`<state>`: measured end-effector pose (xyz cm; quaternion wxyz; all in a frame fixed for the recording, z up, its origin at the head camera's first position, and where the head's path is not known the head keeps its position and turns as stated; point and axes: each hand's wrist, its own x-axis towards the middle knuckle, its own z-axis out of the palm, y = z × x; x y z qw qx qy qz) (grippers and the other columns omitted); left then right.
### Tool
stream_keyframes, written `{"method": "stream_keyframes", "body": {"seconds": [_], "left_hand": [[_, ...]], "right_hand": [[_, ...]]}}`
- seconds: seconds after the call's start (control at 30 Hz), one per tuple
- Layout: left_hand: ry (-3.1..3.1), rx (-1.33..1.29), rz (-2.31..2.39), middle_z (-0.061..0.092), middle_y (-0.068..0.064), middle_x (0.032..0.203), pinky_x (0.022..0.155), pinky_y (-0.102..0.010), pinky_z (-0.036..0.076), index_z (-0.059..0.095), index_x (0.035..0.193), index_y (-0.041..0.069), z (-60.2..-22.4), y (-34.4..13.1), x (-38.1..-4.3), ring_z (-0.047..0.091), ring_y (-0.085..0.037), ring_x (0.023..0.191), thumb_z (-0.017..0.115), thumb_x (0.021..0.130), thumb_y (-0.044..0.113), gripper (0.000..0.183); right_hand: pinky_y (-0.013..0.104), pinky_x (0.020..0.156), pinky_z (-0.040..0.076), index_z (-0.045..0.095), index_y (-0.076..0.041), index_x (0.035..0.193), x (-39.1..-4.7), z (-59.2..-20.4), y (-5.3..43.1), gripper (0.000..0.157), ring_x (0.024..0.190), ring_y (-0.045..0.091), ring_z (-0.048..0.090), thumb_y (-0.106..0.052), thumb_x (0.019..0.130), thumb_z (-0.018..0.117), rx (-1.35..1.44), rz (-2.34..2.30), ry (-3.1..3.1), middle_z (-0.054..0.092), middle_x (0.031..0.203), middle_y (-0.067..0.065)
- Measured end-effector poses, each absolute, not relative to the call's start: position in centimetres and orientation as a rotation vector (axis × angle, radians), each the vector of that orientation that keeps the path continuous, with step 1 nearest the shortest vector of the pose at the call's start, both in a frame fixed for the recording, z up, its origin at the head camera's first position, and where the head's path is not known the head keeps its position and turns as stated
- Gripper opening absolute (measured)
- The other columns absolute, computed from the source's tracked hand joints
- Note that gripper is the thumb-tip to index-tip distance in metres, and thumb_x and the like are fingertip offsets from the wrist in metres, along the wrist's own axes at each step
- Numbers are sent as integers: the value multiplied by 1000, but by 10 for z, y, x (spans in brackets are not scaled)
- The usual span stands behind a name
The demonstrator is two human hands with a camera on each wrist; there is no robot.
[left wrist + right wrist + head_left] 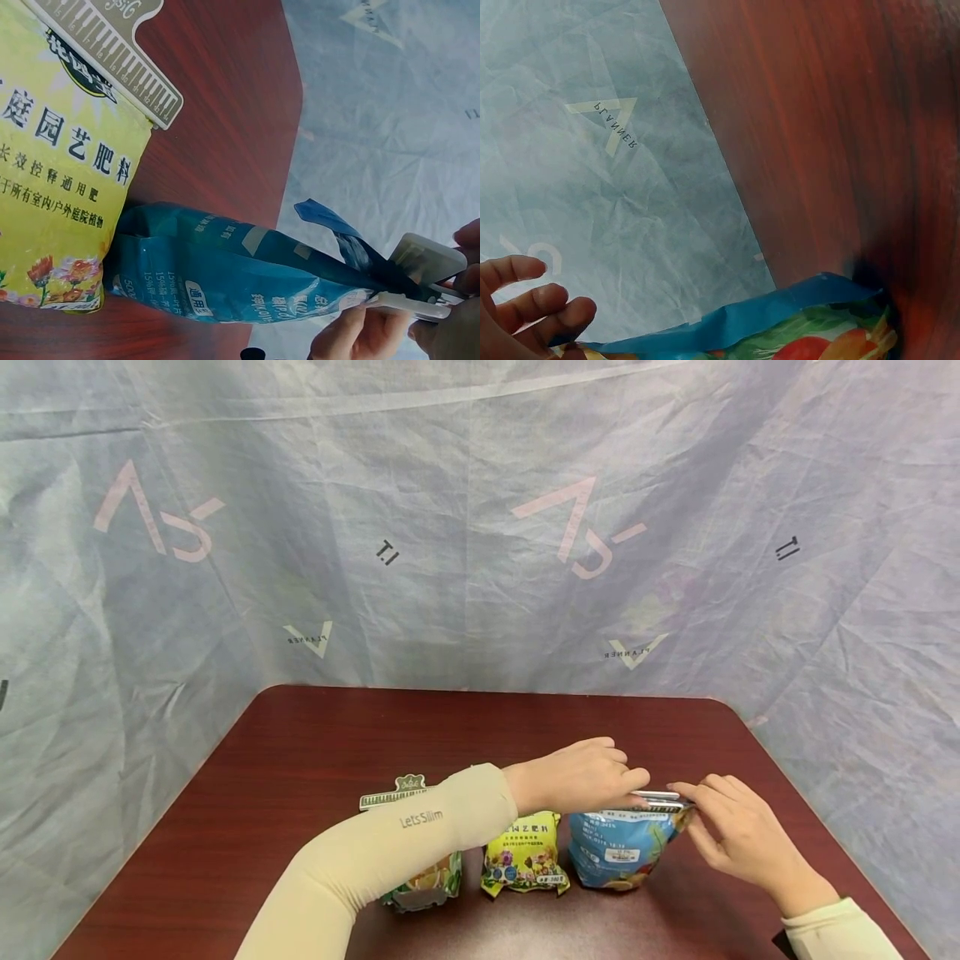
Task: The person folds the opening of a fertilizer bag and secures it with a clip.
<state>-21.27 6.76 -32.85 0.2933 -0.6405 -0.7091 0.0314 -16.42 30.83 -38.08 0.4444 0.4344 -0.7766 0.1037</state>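
Note:
In the head view, a blue printed bag (611,852) stands upright at the right end of a row. A pale bag clip (427,259) straddles its folded top edge; its two bars stand apart in the left wrist view. My left hand (577,774) grips the clip from the left, thumb and fingers curled round it. My right hand (738,831) pinches the bag's top right corner beside the clip's end. In the right wrist view, its curled fingers (536,300) meet the bag's edge, partly cut off by the frame.
A yellow bag (522,856) with flower prints stands left of the blue one, a ruler-marked clip (120,52) along its top. Further left, a green-and-orange bag (431,885) is partly behind my left sleeve, under another clip (397,793). A grey curtain hangs behind the dark red table (300,735).

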Motion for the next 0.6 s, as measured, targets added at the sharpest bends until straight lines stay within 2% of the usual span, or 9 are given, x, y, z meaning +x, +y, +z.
{"method": "stream_keyframes", "body": {"seconds": [0.3, 0.6], "left_hand": [[-1869, -1676, 104, 46, 8, 61, 62, -25, 28, 51, 81, 17, -329, 75, -211, 44, -8, 58, 44, 96, 39, 28], [-1872, -1665, 144, 46, 8, 62, 62, -25, 29, 52, 85, 18, -329, 82, -209, 44, -8, 58, 42, 96, 41, 28]], "right_hand": [[21, 60, 28, 66, 4, 92, -161, -377, 302, 36, 59, 3, 31, -15, 85, 35, 1080, 294, -1904, 42, 65, -7], [21, 62, 31, 65, 5, 98, -161, -380, 305, 40, 59, 4, 38, -13, 88, 30, 1099, 338, -1904, 46, 66, -7]]}}
